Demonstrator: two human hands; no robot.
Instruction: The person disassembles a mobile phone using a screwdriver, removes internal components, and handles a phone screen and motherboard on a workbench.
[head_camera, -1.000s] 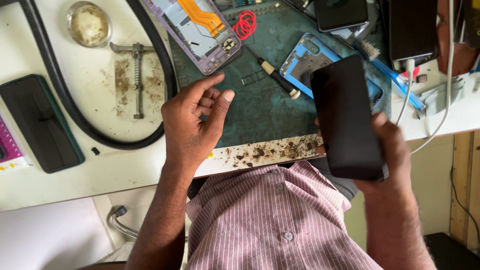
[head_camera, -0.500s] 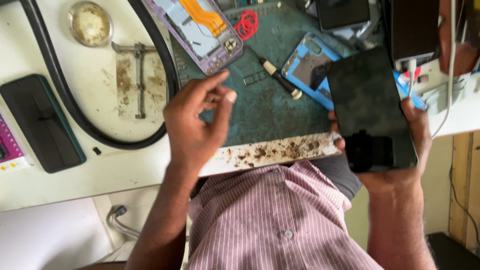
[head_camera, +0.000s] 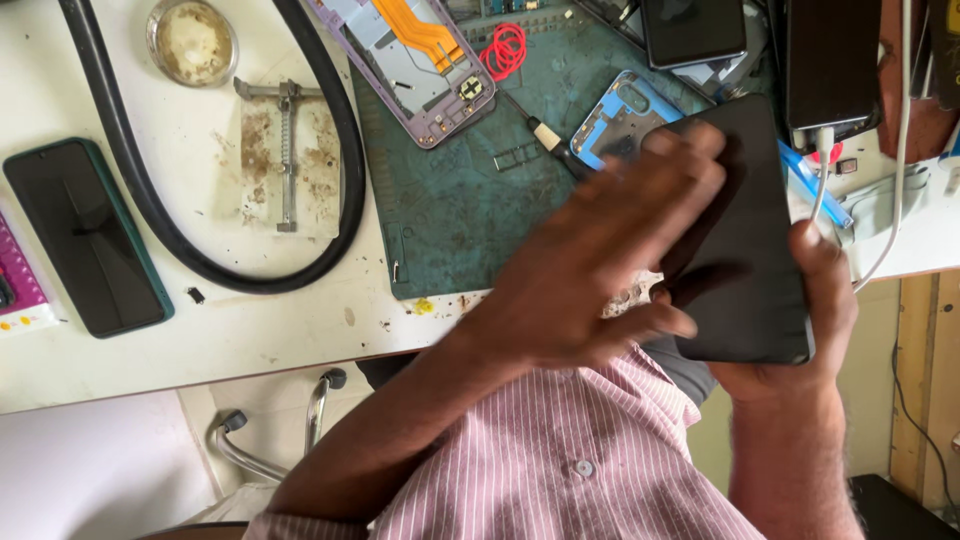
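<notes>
Black glass slab, a phone (head_camera: 750, 250) with a dark screen, sits at the right, off the near edge of the worktop (head_camera: 300, 330), above the striped shirt (head_camera: 560, 470).

Head view: right hand (head_camera: 800, 330) cups it from below and from the right edge, grip closed round the phone's sides. Left hand (head_camera: 600, 270) lies blurred across the screen, fingers spread flat, pinching nothing that I can tell.

Judgement: thin, stiff, light, smooth-faced, so likely slippery and fragile. Best held by the long edges, not the glass.

Farther off on the green mat (head_camera: 450, 210): an opened purple phone frame (head_camera: 420, 60), a screwdriver (head_camera: 545, 135), a blue back cover (head_camera: 620, 115).
</notes>
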